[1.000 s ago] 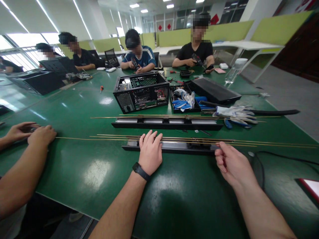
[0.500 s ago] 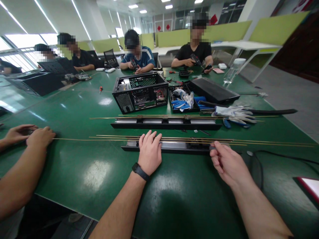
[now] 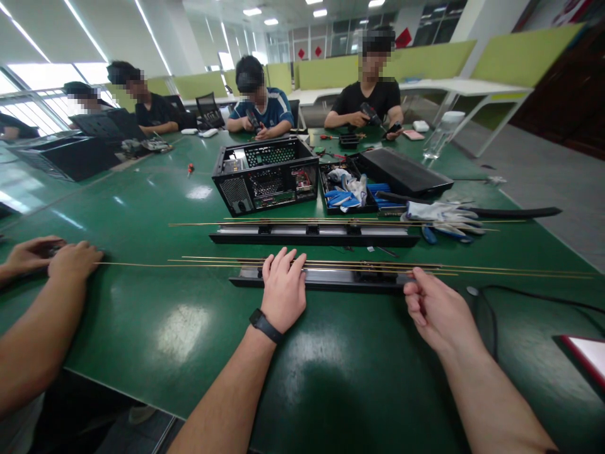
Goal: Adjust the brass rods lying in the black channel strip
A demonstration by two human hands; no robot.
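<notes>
My left hand point(image 3: 283, 290), with a black watch on the wrist, lies flat with fingers spread on the near black rail point(image 3: 340, 278) and the thin brass rods point(image 3: 189, 261) across it. My right hand point(image 3: 437, 309) is curled at the rail's right end, fingers pinched on one of the brass rods point(image 3: 496, 272). A second black rail point(image 3: 314, 234) with more brass rods lies parallel behind it on the green table point(image 3: 155, 328).
Behind the rails stand an open black computer case point(image 3: 265, 173), a tray with blue-white gloves point(image 3: 350, 189) and a black panel point(image 3: 406, 170). More gloves point(image 3: 447, 216) lie right. A co-worker's hands point(image 3: 51, 258) rest at left. People work at the far side. A cable point(image 3: 534, 293) runs right.
The near brass rods have slid slightly left under my right hand's pinch. My left hand has stayed pressed on the rail.
</notes>
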